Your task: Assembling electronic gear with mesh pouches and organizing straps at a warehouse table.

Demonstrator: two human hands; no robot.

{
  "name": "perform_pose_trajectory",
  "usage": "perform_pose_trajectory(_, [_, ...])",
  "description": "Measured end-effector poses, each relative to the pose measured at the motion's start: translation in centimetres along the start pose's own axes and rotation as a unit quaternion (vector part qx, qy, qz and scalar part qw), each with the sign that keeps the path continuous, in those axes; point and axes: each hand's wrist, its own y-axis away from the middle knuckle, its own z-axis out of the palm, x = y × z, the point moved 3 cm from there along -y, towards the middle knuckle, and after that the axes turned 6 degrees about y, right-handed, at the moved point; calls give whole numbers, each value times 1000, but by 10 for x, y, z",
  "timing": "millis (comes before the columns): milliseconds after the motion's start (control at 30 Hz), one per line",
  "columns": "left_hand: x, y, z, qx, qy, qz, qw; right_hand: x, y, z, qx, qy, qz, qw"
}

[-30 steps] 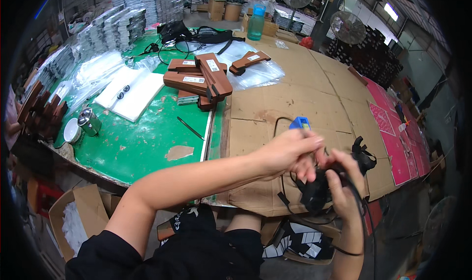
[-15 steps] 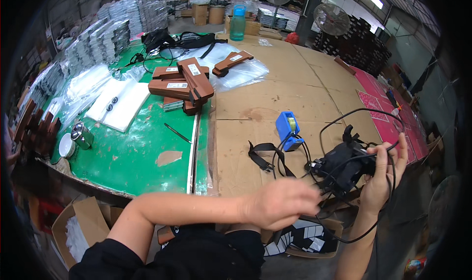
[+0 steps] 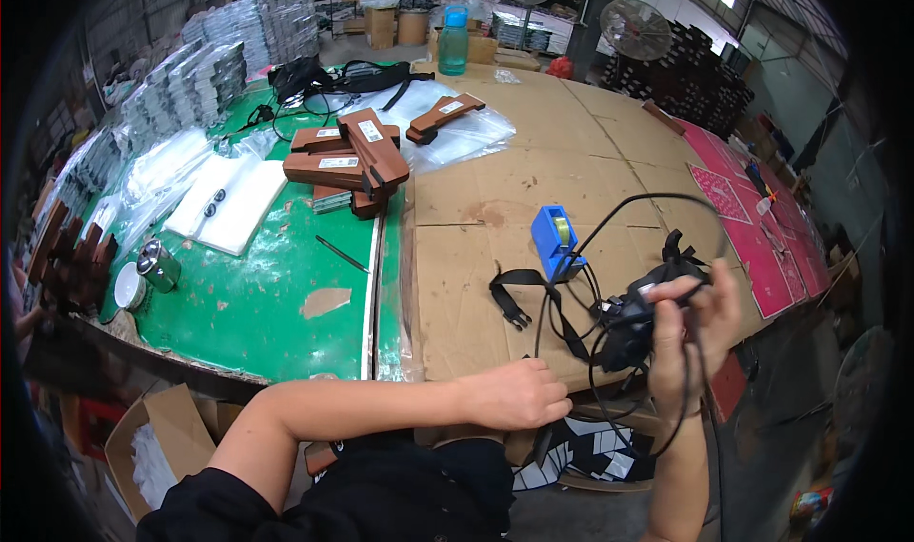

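Observation:
My right hand [image 3: 693,325] is at the right of the table, thumb and fingers closed around a black cable [image 3: 657,197] that loops above it and hangs down past the wrist. Right beside and partly behind that hand lies a black strapped device [image 3: 626,340], its far parts covered by my fingers. A black strap with a buckle [image 3: 519,299] trails from it to the left. My left hand [image 3: 519,393] rests at the table's near edge with its fingers curled in; whatever they may hold is hidden.
A blue tape dispenser [image 3: 552,242] stands beyond the strap. Brown boxed pieces [image 3: 333,169] are piled at centre left, near a black pen [image 3: 341,254]. A metal cup [image 3: 158,266] and a teal bottle [image 3: 453,47] stand farther off. Below the edge sits an open carton [image 3: 176,428].
My right hand has moved left and closer to the black device, shifting the cable loop with it. My left hand has drawn back leftward, away from the device, to the table edge.

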Motion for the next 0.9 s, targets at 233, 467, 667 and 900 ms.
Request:
perform_pose_trajectory(233, [-24,-6,-72,220,-49,58,973,-8,20,19,-296,99,46,949])
perform_pose_trajectory(467, [-29,-17,-72,239,-102,95,961,20,34,19,-434,-115,241,860])
perform_pose_trajectory(667, [-32,-32,-84,225,15,-27,974,36,33,15,-556,-244,400,687])
perform_pose_trajectory(900, [-49,-38,-59,164,181,-122,962,44,33,27,-370,-343,463,729])
